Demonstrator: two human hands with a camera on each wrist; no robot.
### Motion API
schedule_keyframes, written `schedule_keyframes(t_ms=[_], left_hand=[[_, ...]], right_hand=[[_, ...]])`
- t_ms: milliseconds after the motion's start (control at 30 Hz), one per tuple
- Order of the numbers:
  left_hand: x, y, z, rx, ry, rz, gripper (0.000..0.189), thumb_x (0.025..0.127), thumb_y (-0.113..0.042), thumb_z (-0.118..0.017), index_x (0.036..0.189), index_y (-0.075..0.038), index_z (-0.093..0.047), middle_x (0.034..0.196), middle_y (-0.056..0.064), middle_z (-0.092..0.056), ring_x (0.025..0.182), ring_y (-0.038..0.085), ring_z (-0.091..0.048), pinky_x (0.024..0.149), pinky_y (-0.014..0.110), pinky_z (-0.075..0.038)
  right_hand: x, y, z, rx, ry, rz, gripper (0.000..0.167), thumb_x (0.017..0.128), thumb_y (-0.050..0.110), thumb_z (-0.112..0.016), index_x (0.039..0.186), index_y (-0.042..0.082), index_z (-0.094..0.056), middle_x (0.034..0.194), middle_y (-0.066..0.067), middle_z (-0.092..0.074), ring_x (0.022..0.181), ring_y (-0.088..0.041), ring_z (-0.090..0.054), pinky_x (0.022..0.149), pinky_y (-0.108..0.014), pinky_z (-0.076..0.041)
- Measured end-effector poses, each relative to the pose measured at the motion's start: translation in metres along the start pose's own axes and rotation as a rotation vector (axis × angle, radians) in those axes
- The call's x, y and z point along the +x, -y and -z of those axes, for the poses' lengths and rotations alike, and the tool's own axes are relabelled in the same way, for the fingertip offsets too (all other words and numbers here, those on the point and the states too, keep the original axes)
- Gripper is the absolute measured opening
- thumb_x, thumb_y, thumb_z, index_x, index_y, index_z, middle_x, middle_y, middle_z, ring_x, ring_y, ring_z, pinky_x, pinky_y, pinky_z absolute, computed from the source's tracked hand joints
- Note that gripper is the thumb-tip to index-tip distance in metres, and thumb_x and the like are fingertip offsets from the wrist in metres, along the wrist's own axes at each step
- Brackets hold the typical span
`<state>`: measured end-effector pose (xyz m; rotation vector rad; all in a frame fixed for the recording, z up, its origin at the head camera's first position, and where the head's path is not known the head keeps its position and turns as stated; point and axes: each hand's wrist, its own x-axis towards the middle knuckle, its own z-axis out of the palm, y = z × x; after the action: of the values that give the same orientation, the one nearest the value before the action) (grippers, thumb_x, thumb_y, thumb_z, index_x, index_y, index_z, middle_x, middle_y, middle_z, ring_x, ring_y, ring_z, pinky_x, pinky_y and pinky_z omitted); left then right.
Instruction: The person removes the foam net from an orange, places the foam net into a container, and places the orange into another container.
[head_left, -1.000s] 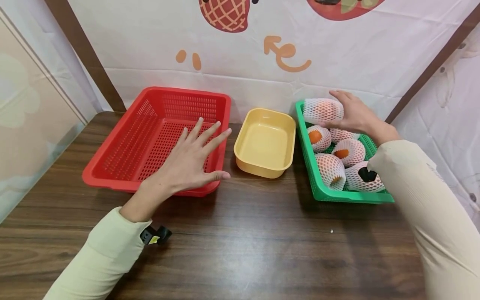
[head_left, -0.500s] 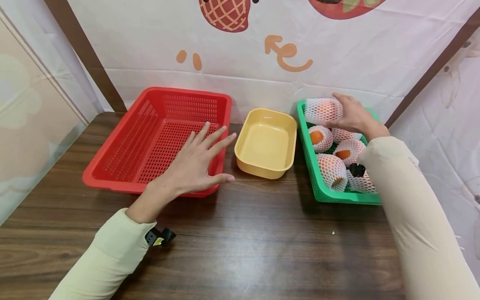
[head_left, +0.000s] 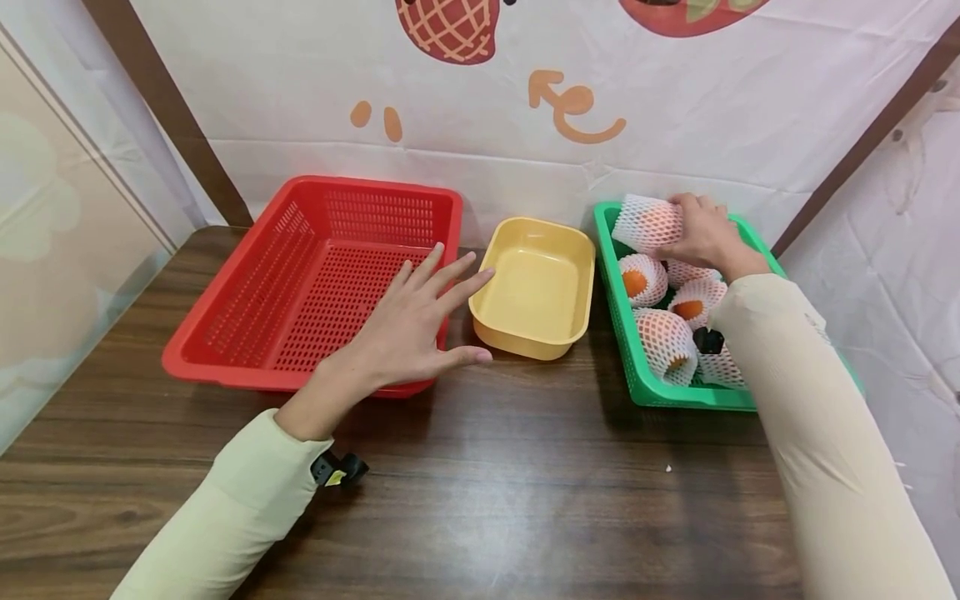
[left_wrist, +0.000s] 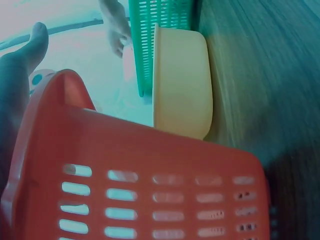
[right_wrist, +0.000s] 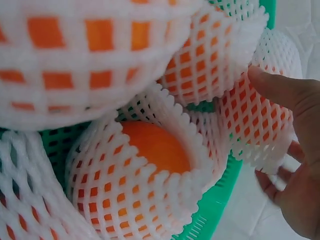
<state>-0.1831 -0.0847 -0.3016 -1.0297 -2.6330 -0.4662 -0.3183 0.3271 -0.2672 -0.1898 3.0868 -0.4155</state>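
Observation:
In the head view my right hand [head_left: 705, 235] grips a foam-netted orange [head_left: 647, 225] at the back of the green basket [head_left: 652, 393]. In the right wrist view, the thumb [right_wrist: 272, 87] lies on the near side of that netted fruit, and other fingertips show past its lower end. Several more oranges in white foam nets lie below and in front, one of them [right_wrist: 155, 145] with bare peel showing. My left hand [head_left: 401, 333], fingers spread and holding nothing, hovers by the right rim of the red basket [head_left: 225, 373].
Between the two baskets stands a shallow yellow tub [head_left: 528, 292] with nothing in it. The red basket's slotted floor is bare. A printed cloth [head_left: 300, 83] hangs directly behind the containers. A tiny white scrap [head_left: 668, 468] lies on the wooden table [head_left: 525, 492].
My left hand has drifted right, toward the yellow tub. The right hand has shifted slightly, and the orange it grips has tilted at the back of the green basket.

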Motion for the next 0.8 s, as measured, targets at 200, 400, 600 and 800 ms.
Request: schedule_keyframes(t_ms=[200, 400, 600, 800], left_hand=[[0.009, -0.005, 0.0, 0.001, -0.041, -0.036, 0.087, 0.079, -0.069, -0.059, 0.15, -0.027, -0.031, 0.152, 0.009, -0.031, 0.143, 0.036, -0.011, 0.107, 0.064, -0.015], [0.015, -0.007, 0.0, -0.008, -0.086, -0.044, 0.084, 0.079, -0.067, -0.061, 0.148, -0.025, -0.036, 0.15, 0.01, -0.035, 0.141, 0.039, -0.015, 0.106, 0.065, -0.018], [0.021, -0.008, 0.001, -0.017, -0.118, -0.054, 0.083, 0.08, -0.064, -0.061, 0.148, -0.023, -0.036, 0.149, 0.011, -0.037, 0.141, 0.039, -0.017, 0.105, 0.065, -0.02], [0.025, -0.01, 0.003, -0.015, -0.118, -0.043, 0.084, 0.081, -0.062, -0.06, 0.149, -0.02, -0.036, 0.15, 0.009, -0.036, 0.141, 0.038, -0.017, 0.106, 0.063, -0.02]], right_hand=[[-0.002, 0.0, 0.002, 0.018, -0.019, 0.037, 0.09, 0.079, 0.03, -0.077, 0.144, -0.003, -0.024, 0.135, -0.034, -0.032, 0.114, -0.049, -0.04, 0.093, -0.065, -0.032], [-0.006, 0.004, 0.006, 0.027, -0.021, 0.083, 0.087, 0.079, 0.025, -0.076, 0.143, -0.004, -0.026, 0.136, -0.036, -0.025, 0.111, -0.05, -0.04, 0.091, -0.065, -0.034], [-0.013, 0.009, 0.016, 0.067, -0.067, 0.126, 0.084, 0.078, 0.023, -0.078, 0.139, -0.007, -0.031, 0.133, -0.038, -0.028, 0.111, -0.051, -0.037, 0.092, -0.065, -0.033], [-0.025, 0.02, 0.033, 0.071, -0.091, 0.201, 0.084, 0.077, 0.023, -0.079, 0.14, -0.006, -0.033, 0.133, -0.036, -0.031, 0.115, -0.049, -0.035, 0.092, -0.065, -0.032]])
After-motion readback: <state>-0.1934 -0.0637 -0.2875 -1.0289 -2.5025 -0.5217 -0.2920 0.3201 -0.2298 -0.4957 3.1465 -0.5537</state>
